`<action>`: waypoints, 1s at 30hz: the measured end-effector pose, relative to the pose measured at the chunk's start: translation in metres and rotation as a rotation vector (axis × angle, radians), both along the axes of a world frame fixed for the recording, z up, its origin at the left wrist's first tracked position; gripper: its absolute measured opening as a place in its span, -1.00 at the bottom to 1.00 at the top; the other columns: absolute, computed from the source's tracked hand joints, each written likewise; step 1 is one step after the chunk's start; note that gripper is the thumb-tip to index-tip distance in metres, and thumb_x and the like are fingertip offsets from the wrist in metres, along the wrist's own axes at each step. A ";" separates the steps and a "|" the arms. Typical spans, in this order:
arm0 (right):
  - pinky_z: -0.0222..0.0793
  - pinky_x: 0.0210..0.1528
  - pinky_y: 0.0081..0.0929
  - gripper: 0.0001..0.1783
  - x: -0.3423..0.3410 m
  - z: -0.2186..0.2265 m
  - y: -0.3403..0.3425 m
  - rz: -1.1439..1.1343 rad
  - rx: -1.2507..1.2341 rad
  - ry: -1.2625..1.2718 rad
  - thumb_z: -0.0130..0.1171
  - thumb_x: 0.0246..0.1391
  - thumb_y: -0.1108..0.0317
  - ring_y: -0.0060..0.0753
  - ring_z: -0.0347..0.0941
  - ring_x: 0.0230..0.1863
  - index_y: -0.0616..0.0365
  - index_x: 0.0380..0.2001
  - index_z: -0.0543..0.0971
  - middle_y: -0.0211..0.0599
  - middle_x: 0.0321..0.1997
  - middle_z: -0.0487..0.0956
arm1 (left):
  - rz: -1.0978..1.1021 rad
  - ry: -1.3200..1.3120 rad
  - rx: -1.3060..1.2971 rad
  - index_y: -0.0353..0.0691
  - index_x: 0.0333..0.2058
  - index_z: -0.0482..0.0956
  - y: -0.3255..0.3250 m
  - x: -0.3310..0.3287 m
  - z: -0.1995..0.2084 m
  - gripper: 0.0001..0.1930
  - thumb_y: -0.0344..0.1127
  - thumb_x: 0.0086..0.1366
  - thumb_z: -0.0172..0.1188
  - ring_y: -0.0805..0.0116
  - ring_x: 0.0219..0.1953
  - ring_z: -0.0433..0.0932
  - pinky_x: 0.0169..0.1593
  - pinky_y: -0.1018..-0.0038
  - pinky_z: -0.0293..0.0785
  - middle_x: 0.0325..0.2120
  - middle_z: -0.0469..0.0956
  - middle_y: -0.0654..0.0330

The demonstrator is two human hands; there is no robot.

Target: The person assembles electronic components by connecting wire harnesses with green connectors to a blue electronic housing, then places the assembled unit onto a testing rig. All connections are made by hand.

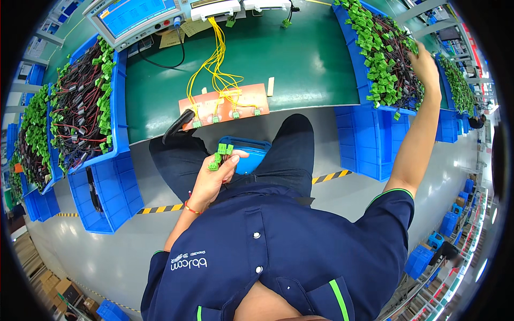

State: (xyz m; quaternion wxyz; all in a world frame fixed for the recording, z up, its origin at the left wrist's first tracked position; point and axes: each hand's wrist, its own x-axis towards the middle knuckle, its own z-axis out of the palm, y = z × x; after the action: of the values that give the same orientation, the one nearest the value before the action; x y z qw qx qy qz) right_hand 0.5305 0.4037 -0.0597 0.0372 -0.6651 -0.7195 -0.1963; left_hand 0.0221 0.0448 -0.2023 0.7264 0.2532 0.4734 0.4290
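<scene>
My left hand (213,175) is closed around a small bunch of green plug connectors (222,154) with dark leads, held above my lap. At the right, my right hand (424,65) reaches over a blue bin (350,45) heaped with green-ended cables (383,59). Its fingers are bent together at the far right of the heap, with a green connector at their tips. In front of me an orange-brown board (251,96) lies at the table edge. Green sockets (235,114) line its near side, and yellow wires (217,59) run from it to a white box (214,8).
A test instrument with a screen (142,18) stands on the green table (300,69). Another blue bin (119,101) of black and red cables is at the left. A black pen-like tool (178,125) overhangs the board's left corner. A blue stool (249,152) shows between my legs.
</scene>
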 end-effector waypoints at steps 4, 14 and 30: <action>0.41 0.07 -0.16 -0.43 -0.008 -0.018 -0.003 0.004 -0.010 0.081 0.18 0.15 0.13 0.05 0.51 0.06 -0.01 0.22 0.38 0.03 0.01 0.58 | 0.022 0.029 -0.018 -0.35 -0.07 0.58 -0.004 -0.003 -0.002 -0.74 -0.29 0.41 0.11 0.70 -0.64 0.05 -0.51 0.62 -0.02 -0.70 0.13 0.51; 0.41 -0.18 -0.41 -0.64 -0.017 -0.035 0.002 0.154 -0.194 0.375 0.13 0.24 0.10 -0.31 0.57 -0.29 0.17 -0.18 0.67 -0.15 -0.36 0.65 | 0.028 0.037 -0.026 -0.34 -0.08 0.58 -0.001 -0.002 -0.006 -0.75 -0.30 0.41 0.10 0.68 -0.63 0.04 -0.51 0.62 -0.02 -0.70 0.13 0.50; 0.44 0.03 -0.14 -0.59 0.145 -0.054 0.078 -1.623 -4.062 1.243 -0.02 0.18 -0.04 0.08 0.56 -0.03 -0.16 -0.07 0.65 -0.06 -0.11 0.65 | 0.063 0.096 -0.082 -0.35 -0.09 0.59 0.001 -0.003 -0.002 -0.76 -0.32 0.40 0.11 0.70 -0.64 0.04 -0.53 0.62 -0.05 -0.70 0.15 0.50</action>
State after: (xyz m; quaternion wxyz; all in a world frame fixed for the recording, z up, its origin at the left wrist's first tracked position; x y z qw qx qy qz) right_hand 0.6751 0.4818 -0.1134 0.3808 -0.1676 -0.5202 -0.7459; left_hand 0.0195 0.0453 -0.2040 0.6989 0.2285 0.5325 0.4192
